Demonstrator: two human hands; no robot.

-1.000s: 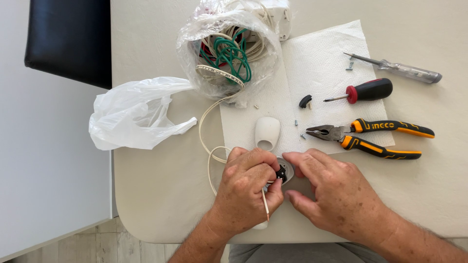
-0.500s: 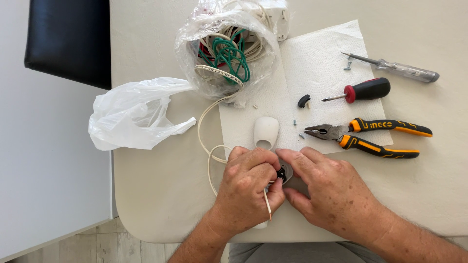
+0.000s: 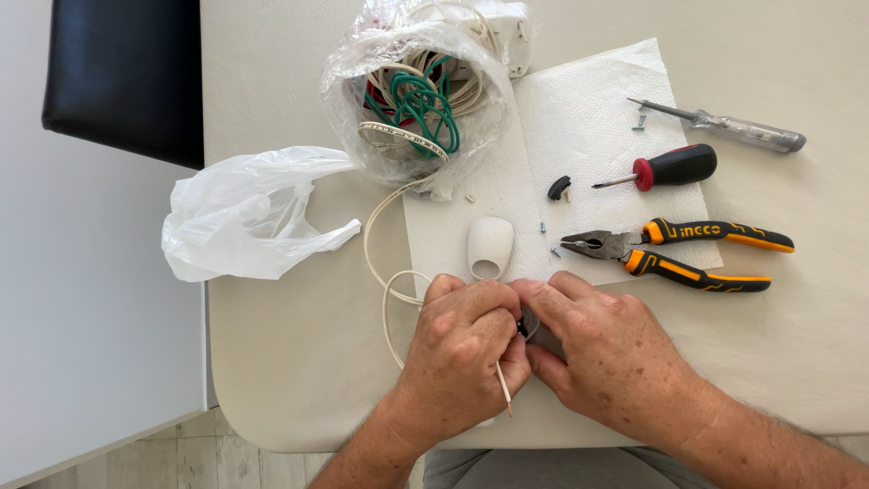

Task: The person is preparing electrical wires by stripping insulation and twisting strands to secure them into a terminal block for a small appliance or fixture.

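Note:
My left hand (image 3: 462, 358) and my right hand (image 3: 602, 353) meet near the table's front edge, fingertips pressed together over a small grey plug part (image 3: 534, 328) with a dark bit showing between them. A thin white wire end (image 3: 503, 391) sticks out under my left hand. A cream cable (image 3: 385, 272) loops from my left hand up toward the bag of wires. A white plug cover (image 3: 490, 246) lies just beyond my fingers on a white paper towel (image 3: 588, 136).
Orange-and-black pliers (image 3: 688, 254), a red-and-black screwdriver (image 3: 665, 168), a clear-handled tester screwdriver (image 3: 733, 127), a small black piece (image 3: 558, 187) and tiny screws lie on the towel. A clear bag of coiled wires (image 3: 416, 100), a crumpled white bag (image 3: 244, 213) and a black chair (image 3: 122, 77) are at left.
Both hands stay pressed together at the same spot; the fingers have shifted only slightly around the small part.

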